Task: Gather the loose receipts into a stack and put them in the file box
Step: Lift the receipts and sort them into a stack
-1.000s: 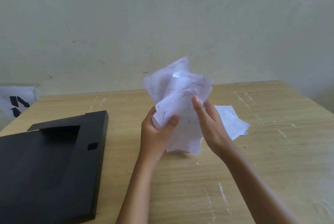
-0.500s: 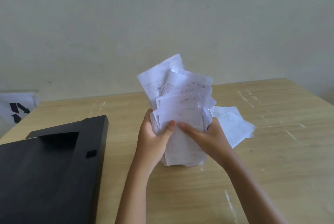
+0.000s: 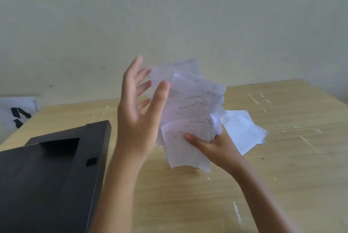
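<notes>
head view, looking forward and down: the right hand (image 3: 216,145) pinches a ragged bundle of receipts (image 3: 190,112) near its lower end, thumb across the front sheet and the other fingers hidden behind the paper. the bundle stands roughly upright above the bench (image 3: 282,167), its sheets fanned out unevenly at the top, with faint print on them too small to read. the left hand (image 3: 138,112) is raised beside the bundle's left edge, fingers spread wide and slightly blurred, palm turned toward the paper; whether its fingertips touch the sheets cannot be told. more loose receipts (image 3: 244,133) lie flat on the bench just behind and to the right of the right hand. the black file box (image 3: 47,180) sits at the left of the bench, well apart from the bundle, with a rectangular recess near its far end and a small clasp on its right side. a white sheet with black arrow marks (image 3: 18,112) shows at the far left, beyond the bench edge, against the pale wall (image 3: 169,16).
</notes>
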The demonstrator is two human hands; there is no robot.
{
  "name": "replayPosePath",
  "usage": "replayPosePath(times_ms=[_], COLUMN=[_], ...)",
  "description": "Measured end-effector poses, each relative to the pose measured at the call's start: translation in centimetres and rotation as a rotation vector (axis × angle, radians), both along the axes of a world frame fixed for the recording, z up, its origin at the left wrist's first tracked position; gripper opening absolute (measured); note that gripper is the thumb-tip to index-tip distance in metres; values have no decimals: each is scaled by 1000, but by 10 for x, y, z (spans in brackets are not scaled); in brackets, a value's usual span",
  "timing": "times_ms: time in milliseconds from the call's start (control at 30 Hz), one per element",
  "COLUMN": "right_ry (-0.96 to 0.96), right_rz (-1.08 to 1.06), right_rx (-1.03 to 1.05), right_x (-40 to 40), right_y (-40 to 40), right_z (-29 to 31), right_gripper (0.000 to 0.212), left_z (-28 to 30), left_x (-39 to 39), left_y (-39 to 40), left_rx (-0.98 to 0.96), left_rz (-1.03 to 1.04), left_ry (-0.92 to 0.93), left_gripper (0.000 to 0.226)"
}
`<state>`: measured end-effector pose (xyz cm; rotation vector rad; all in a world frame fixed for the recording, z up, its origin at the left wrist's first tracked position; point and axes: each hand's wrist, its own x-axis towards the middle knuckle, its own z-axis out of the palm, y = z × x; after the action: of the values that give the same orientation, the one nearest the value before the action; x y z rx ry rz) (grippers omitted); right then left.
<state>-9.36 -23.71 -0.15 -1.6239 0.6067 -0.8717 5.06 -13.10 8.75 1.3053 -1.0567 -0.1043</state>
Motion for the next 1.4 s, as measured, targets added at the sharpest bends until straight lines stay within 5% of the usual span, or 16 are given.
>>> replayPosePath(times_ms=[167,400,500,633,767,833,1000,1167,1267,1400], right_ry=[54,7,-1,23,19,26,6,-53,-127,-168], right_rz=[-13,5,15,14,17,14,-37,-141,-173,-191], right_rx=[-130,-83,-56,-41,-63,-70,-57,-14,116,277], right_x=[-5,-5,-7,-6,-6,-6,-4,1,1,-1], right_y=[0,0,-1,-2,-4,-4,-1,4,3,-2], right_z=[1,0,-1,-5,-6,-7,-5,0,-3,-6], right_gripper=[18,23,19,19,19,16,19,26,31,40], left_z=[55,73,78,80,64,51,48,53,40,-7], left_x=[25,41,41,31,13,5,3,2,19,28], left_y=[-8,18,31,28,6,-5,-19,-25,-23,-10], left_rx=[300,547,718,603,769,850,923,938,798,344], left_rz=[-113,-193,-157,-131,-152,-129,-244,-241,-98,43], left_ry=[-272,-546,-659,-603,-780,-935,-964,-995,-865,-82], left_gripper=[63,13,18,26,81,70,36,43,74,90])
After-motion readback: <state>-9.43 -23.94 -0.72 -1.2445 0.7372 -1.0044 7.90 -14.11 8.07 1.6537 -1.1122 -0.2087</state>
